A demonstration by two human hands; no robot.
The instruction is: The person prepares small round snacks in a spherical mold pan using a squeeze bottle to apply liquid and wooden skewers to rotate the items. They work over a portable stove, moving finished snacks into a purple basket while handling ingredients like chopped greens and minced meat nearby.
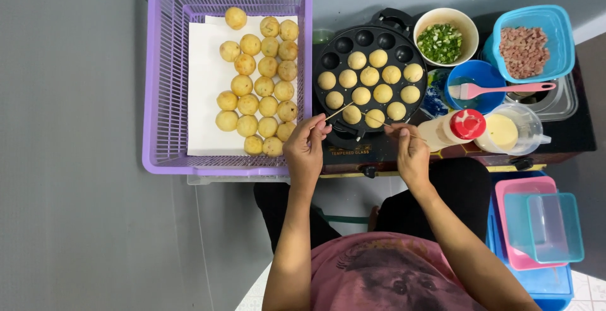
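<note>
A round black moulded pan (pixel 371 38) sits on a small stove, with several pale dough balls (pixel 369 76) in its hollows. My left hand (pixel 305 149) pinches a thin wooden skewer (pixel 338 113) whose tip reaches a ball (pixel 351 115) at the pan's near edge. My right hand (pixel 409 151) holds a second skewer (pixel 379 120) pointing left at the neighbouring ball (pixel 374 118). Both hands hover over the stove's front edge.
A purple basket (pixel 165 83) lined with white paper holds several golden cooked balls (pixel 262 87). To the right stand a bowl of chopped greens (pixel 444 41), a blue tub of diced meat (pixel 525 51), a pink brush (pixel 499 89) in a blue bowl, a red-capped squeeze bottle (pixel 451 129) and a batter jug (pixel 510 131).
</note>
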